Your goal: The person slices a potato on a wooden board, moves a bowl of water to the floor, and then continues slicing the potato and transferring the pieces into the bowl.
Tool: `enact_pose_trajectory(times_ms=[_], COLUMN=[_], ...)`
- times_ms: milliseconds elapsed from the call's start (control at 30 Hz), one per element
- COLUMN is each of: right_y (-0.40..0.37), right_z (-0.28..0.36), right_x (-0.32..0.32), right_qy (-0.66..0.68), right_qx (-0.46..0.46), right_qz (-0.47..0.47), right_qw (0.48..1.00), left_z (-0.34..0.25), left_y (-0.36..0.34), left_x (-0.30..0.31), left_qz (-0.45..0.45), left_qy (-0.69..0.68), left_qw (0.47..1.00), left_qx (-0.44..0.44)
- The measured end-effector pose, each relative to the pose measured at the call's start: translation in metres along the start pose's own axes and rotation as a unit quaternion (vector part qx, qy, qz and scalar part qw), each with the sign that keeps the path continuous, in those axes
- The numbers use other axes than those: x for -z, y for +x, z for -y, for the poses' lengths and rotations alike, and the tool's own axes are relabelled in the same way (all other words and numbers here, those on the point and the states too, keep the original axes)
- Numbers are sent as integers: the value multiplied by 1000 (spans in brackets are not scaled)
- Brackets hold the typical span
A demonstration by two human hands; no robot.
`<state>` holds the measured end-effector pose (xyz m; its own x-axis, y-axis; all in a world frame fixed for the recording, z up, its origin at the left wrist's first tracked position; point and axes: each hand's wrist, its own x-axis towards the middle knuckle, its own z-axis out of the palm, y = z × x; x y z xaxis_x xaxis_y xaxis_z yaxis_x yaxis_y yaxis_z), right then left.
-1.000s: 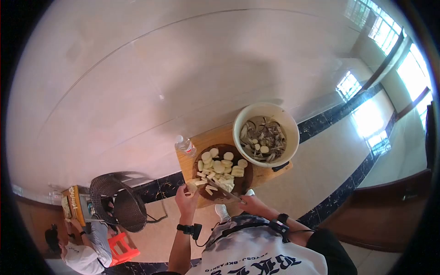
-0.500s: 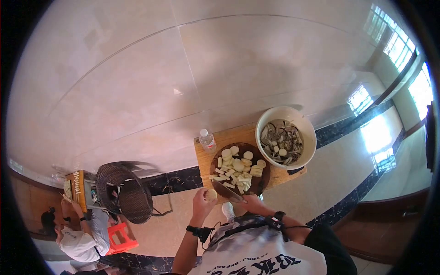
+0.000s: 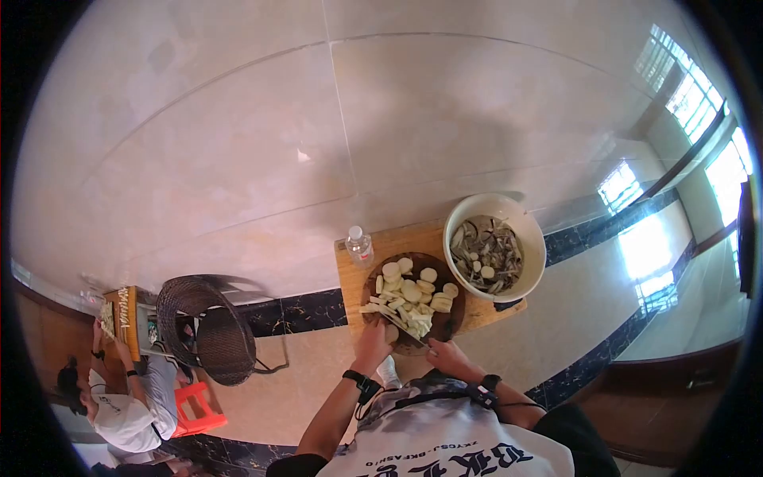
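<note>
My left hand [image 3: 372, 348] is at the near left edge of the round wooden cutting board [image 3: 455, 322], fingers closed round a pale, round vegetable piece [image 3: 391, 334]. Closed on the knife's handle, my right hand [image 3: 447, 358] is at the board's near right edge. Little of the knife [image 3: 415, 343] shows; its blade lies low over the board between my hands. Thick round vegetable slices [image 3: 410, 291] cover the far part of the board, and cut pale strips [image 3: 415, 322] are heaped nearer to me.
The board rests on a small wooden table [image 3: 397, 238] against the tiled wall. A clear bottle [image 3: 359, 248] stands behind it, and a white tub [image 3: 536, 258] of cut vegetables at the right. A wicker chair [image 3: 226, 342] and another person on a red stool [image 3: 199, 412] are at the left.
My left hand has moved from beside the board onto its near edge, bringing the round piece along. The knife blade now shows less between my hands.
</note>
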<state>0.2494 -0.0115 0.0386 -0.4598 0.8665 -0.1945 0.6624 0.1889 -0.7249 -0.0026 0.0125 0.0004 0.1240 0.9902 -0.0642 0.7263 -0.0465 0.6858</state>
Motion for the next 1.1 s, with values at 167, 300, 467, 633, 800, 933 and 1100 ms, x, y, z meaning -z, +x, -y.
enact_pose_trajectory(times_ms=[167,300,467,633,800,933,1100], right_y=[-13,-17,-19,-23,-26,-28,-32], right_z=[11,13,9,-4,4,2,-14], right_x=[8,8,-4,-19,-17,-20,-43], right_qy=[53,42,36,31,40,20,-20], right_qx=[-49,-90,-85,-71,-65,-33,49], right_qz=[-35,0,17,7,20,37,-13], right_qw=[997,995,996,997,997,999,999], left_z=[-4,-12,-16,1,-8,-12,-8], left_y=[-6,-12,-21,-28,-37,-37,-32], left_x=[-7,-1,-6,-18,-9,-12,-23], left_qz=[-5,-47,-9,-14,-22,-23,-34], left_qy=[38,83,93,164,170,163,107], left_qw=[999,995,993,978,975,972,983], left_qx=[-10,-35,-74,-129,-145,-170,-143])
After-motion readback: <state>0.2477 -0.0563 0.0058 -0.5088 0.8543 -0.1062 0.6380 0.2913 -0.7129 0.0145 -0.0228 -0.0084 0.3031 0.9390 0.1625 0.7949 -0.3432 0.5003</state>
